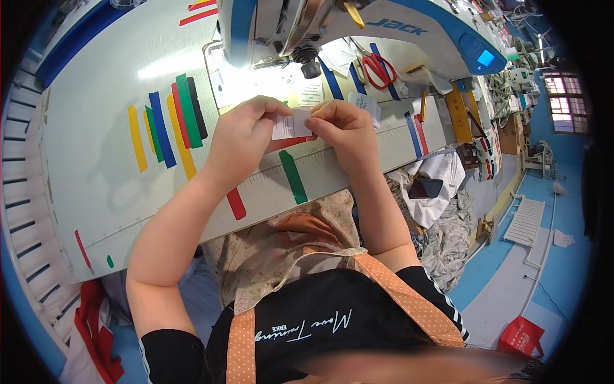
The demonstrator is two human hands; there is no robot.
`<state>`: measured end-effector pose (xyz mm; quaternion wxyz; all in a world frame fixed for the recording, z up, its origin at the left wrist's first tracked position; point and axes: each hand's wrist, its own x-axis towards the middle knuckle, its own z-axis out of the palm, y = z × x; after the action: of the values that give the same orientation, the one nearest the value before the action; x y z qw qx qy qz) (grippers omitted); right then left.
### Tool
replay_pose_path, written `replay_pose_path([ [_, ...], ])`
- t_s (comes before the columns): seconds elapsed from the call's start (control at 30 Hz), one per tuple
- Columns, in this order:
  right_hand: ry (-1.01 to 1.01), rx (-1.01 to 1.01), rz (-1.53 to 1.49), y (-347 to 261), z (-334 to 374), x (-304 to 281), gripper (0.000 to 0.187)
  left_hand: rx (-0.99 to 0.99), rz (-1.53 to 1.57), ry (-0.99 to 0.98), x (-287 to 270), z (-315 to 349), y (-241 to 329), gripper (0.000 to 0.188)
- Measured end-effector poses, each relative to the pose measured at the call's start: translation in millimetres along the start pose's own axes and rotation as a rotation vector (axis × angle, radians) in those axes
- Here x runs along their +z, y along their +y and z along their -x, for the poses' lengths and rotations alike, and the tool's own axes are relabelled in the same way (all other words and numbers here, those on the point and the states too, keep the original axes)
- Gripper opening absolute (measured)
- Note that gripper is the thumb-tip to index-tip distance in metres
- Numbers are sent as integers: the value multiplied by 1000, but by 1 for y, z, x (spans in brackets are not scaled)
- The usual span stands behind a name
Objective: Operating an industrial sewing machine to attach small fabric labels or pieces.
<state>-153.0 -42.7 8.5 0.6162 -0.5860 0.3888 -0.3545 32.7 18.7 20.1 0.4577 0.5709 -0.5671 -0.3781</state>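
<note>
A small white printed label (294, 125) is stretched between my two hands, just in front of the sewing machine (390, 25). My left hand (246, 131) pinches its left side with thumb and forefinger. At the label's right edge, my right hand (348, 131) has its thumb and fingers closed in a pinch. More white printed labels (311, 91) lie behind the hands under the machine's lamp, and another printed label (367, 109) is beside my right hand. Beneath the held label, a red tape strip (288, 143) shows on the table.
Coloured tape strips (185, 112) are stuck on the white table (102, 153), several left of my hands. Red-handled scissors (380, 72) lie under the machine's arm. Right of the table, a phone (426, 188) rests on white cloth (451, 171). A green strip (293, 177) is near the front edge.
</note>
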Motion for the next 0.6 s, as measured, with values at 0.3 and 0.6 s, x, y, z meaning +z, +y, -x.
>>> replay_pose_path([
  [0.3,54,11,19,-1,0,3,10,47,-23,-29,2,0,-7,21],
  [0.6,99,-6,42,-2,3,7,11,96,-19,1,4,1,-3,20],
])
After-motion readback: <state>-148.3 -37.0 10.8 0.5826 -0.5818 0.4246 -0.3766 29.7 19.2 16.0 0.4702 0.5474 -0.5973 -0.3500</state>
